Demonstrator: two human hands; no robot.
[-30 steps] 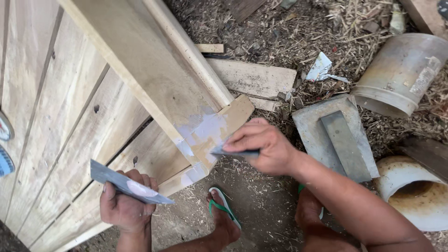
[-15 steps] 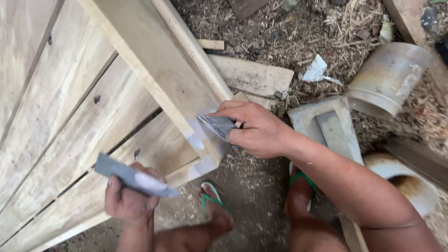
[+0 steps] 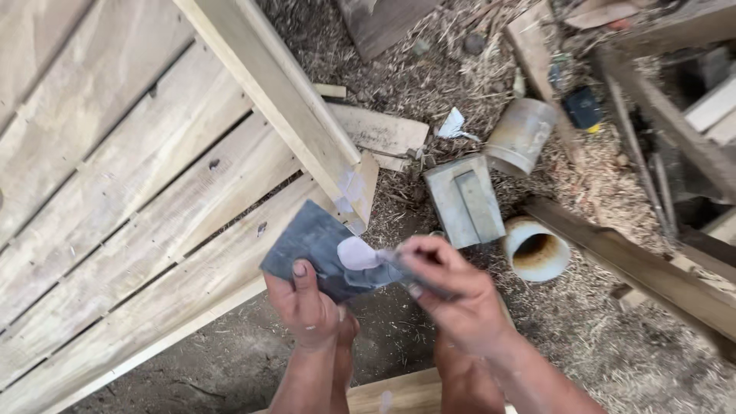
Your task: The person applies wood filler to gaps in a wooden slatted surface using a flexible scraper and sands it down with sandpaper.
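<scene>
My left hand [image 3: 307, 303] holds a flat dark grey plate [image 3: 314, 245] with a blob of pale putty [image 3: 356, 253] on it, thumb on top. My right hand [image 3: 448, 295] grips a small flat scraper blade [image 3: 391, 261] whose tip touches the putty on the plate. Both hands are just below the end of a pale wooden beam [image 3: 284, 107], which has whitish filler [image 3: 351, 188] smeared on its lower end. The beam lies across a slatted wooden panel [image 3: 130, 199]. My bare feet show beneath the hands.
The ground is dirt with sawdust and shavings. A grey metal block [image 3: 464, 199], a rusty pipe end [image 3: 537, 249], a metal cylinder [image 3: 521, 134], a short plank [image 3: 379, 130] and long timbers [image 3: 659, 268] lie to the right.
My right hand has come off the beam's end and down to the plate. My left hand has lifted the plate and tilted it flat toward the camera. The view has shifted right.
</scene>
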